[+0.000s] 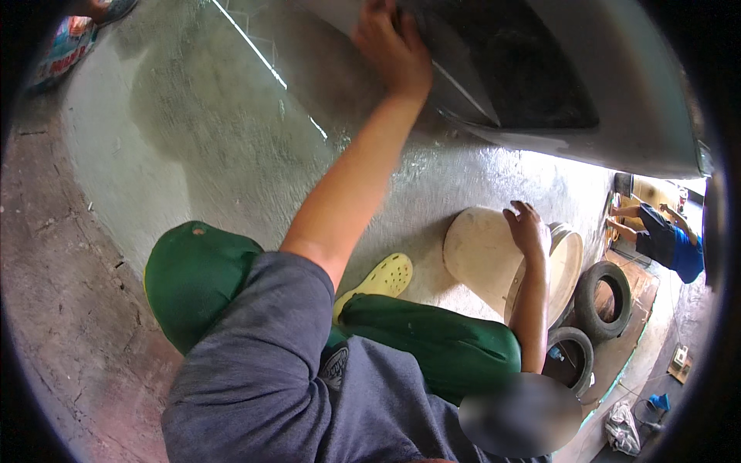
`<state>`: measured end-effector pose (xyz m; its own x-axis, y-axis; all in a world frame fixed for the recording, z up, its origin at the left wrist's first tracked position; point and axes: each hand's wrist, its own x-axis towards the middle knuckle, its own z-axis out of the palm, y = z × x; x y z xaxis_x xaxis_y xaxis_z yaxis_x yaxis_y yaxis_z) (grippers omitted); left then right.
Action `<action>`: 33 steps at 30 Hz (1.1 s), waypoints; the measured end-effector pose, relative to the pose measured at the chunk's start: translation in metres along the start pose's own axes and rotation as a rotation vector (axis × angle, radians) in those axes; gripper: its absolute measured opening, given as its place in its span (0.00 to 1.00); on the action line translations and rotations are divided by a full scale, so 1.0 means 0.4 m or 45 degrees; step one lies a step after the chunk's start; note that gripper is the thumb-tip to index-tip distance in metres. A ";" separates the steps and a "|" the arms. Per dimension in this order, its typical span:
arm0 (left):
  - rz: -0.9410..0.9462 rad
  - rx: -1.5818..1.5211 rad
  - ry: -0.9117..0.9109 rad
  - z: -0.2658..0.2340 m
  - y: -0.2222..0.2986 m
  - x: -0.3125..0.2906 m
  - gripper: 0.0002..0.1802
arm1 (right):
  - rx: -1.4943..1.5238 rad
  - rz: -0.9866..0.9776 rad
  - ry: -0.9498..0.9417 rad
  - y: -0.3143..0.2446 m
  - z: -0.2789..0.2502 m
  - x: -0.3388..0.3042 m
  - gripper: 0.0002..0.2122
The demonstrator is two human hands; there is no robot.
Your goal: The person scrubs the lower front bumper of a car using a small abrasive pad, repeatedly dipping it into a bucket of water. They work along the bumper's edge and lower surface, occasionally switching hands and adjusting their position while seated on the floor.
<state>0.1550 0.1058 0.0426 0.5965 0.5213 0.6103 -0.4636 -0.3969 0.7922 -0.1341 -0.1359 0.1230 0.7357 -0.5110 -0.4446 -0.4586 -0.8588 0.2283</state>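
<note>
My left hand (392, 48) reaches up to the lower edge of a grey car body (637, 116) with a dark recessed panel (532, 69). Its fingers are bent in against that edge; whatever lies under them is hidden. Over on the right, my right hand (529, 231) hangs loosely beside a whitish bucket (480, 248), fingers slightly curled and apart, with nothing in them. The right forearm passes in front of the bucket's rim. I crouch in green trousers, and a yellow clog (390, 274) shows between my knees.
Wet concrete floor (255, 147) spreads under the car. Two tyres (587, 302) lie at the right, past the bucket. Farther off stands another person in a blue shirt (687, 258). A crumpled pale cloth (622, 428) lies lower right; a printed bag (65, 50) sits upper left.
</note>
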 end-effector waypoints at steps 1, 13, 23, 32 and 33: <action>-0.022 -0.017 0.046 0.014 -0.007 0.054 0.20 | -0.007 0.009 -0.004 0.007 0.002 -0.009 0.20; -0.103 -0.163 0.152 0.053 0.024 0.123 0.17 | -0.026 -0.018 0.053 0.037 0.029 0.002 0.21; -0.021 -0.139 0.176 0.055 0.001 0.000 0.17 | -0.052 -0.049 0.061 0.012 0.016 0.017 0.20; -0.049 0.012 0.097 0.041 0.016 -0.023 0.19 | -0.114 -0.058 0.032 -0.001 0.011 0.005 0.19; -0.045 -0.023 0.136 0.056 -0.006 -0.006 0.20 | -0.109 -0.074 0.050 0.000 0.009 0.010 0.19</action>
<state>0.1693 0.0887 0.0396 0.5399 0.6125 0.5773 -0.4558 -0.3639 0.8123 -0.1331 -0.1378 0.1181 0.7795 -0.4598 -0.4254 -0.3715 -0.8862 0.2770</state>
